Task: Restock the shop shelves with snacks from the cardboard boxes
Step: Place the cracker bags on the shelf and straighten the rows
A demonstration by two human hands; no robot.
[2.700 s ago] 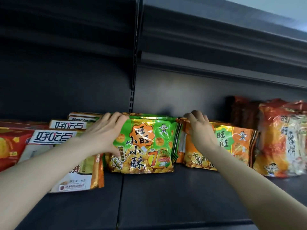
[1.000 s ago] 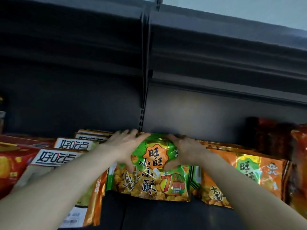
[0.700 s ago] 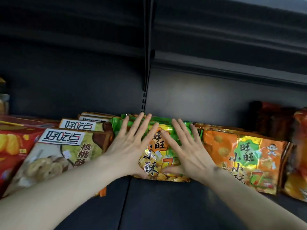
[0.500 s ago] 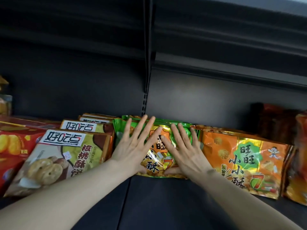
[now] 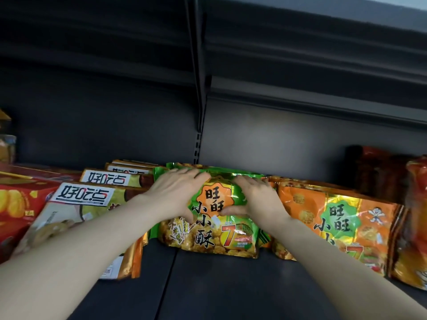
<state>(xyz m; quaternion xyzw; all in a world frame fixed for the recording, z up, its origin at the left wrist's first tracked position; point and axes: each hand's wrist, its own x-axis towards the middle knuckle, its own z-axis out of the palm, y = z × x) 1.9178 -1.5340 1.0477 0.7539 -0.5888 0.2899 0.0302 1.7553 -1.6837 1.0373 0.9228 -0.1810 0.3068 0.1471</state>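
Head view, shelf: the dark shelf (image 5: 208,285) carries a row of packs, and bare board lies at 6 o'clock from them.
Green snack bag: the green snack bag (image 5: 215,229) leans at the front of a short stack of like bags, about the centre of the frame, with its foot on the shelf.
Left hand: the left hand (image 5: 175,192) grips the bag's top at 10 o'clock, its fingers curled over the upper seam and its thumb on the printed face.
Right hand: the right hand (image 5: 256,199) grips the top at 2 o'clock in the same way, with its thumb lying across the front.
Neighbours: an orange snack bag (image 5: 332,222) touches the green one at 3 o'clock. The biscuit packs (image 5: 76,204) lie just beside it at 9 o'clock.
Weight: probably light, since it looks like a puffed bag of small crisp pieces.
Stiffness: the film is soft and crinkles, so the bag likely sags and keeps no shape unless held at both sides.
Surface: the glossy foil is likely slippery under flat fingers, so a pinch should hold better than a push.
Fragility: the contents would crush under a hard squeeze, so keep pressure off the belly.
Where to hold: the flat top seam, or both upper corners, as the hands do now.
Risk: it may slide forward or topple from the stack once released.
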